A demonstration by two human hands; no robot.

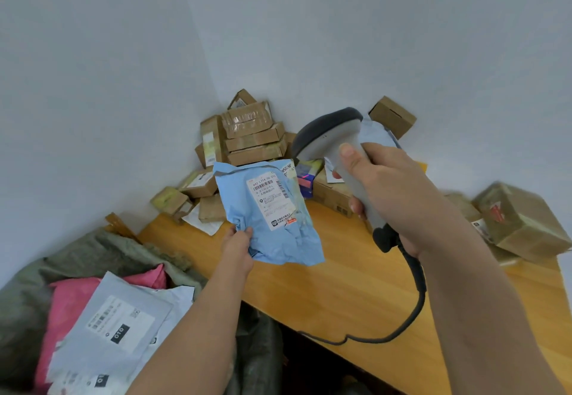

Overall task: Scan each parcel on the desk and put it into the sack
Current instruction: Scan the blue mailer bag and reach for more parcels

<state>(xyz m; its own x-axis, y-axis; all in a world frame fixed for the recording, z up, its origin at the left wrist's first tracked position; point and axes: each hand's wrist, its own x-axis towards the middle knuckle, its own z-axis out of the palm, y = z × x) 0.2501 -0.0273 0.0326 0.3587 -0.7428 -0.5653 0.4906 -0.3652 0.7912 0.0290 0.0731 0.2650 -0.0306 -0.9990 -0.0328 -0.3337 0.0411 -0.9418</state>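
Above the desk, my left hand pinches the blue parcel label-up while my right hand grips the scanner aimed at it. Left of the desk, the sack holds several mailers; many boxes remain unscanned, I judge.

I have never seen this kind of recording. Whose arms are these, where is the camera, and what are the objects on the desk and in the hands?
There is one picture, taken by a camera worn on a person's head, looking forward and down, so the arms are that person's own. The left hand pinches a blue parcel, label facing up. The right hand grips a grey barcode scanner aimed toward it; its cable trails over the wooden desk. Cardboard boxes are piled in the desk's far corner, more at the right. Lower left, a green sack holds pink and grey parcels.
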